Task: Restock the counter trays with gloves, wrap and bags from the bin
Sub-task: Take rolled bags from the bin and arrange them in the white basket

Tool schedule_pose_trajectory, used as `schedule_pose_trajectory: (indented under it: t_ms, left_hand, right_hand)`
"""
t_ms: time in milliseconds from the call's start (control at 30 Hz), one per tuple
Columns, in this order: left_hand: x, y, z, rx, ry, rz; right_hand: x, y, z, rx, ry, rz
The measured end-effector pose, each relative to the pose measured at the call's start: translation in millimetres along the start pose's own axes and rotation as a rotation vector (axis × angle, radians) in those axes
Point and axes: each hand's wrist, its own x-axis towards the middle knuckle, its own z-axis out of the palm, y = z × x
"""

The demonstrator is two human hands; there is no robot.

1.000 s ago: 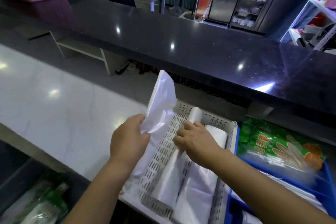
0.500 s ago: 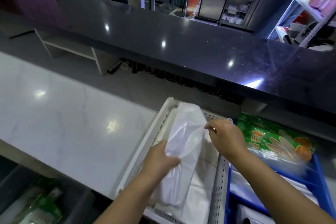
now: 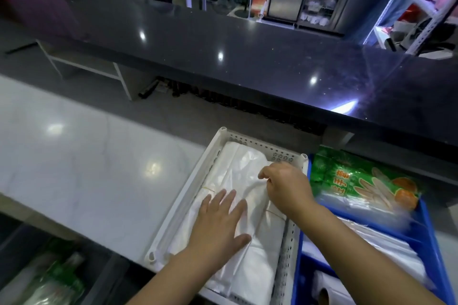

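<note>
The bag [image 3: 238, 168], lifted 1 s ago, now lies in the tray [image 3: 188, 195]. The left hand [image 3: 218, 223] presses it, fingers straight; the right hand [image 3: 285, 186] pinches its edge. Bags seem stocked.

white tray [image 3: 184, 203]: perforated, sits on pale counter [image 3: 81, 176].
bags [image 3: 262, 252]: white plastic stack, lying lengthwise inside white tray.
left hand [image 3: 220, 224]: flat, fingers straight, presses bags in tray's near half.
right hand [image 3: 285, 187]: pinches a bag fold in tray's far half.
blue tray [image 3: 427, 228]: just beside white tray, right side.
glove pack [image 3: 359, 181]: green, right of white tray's far corner.
</note>
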Motion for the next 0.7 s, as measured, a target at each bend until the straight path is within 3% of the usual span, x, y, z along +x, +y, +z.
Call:
schedule_pose_trajectory:
  t_ms: [167, 333, 400, 700]
  left_hand:
    - [-3, -2, -8, 0.040, 0.002, -0.018]
    - [-38, -35, -56, -0.014, 0.377, -0.211]
    - [-63, -60, -66, -0.001, 0.455, -0.277]
    - [-212, -196, -83, 0.000, 0.510, -0.662]
  right_hand:
    - [13, -20, 8, 0.013, 0.002, -0.159]
    - [16, -64, 6, -0.066, -0.040, -0.352]
    - [13, -92, 5, -0.117, -0.060, -0.457]
    - [-6, -279, 32, -0.273, -0.100, -0.851]
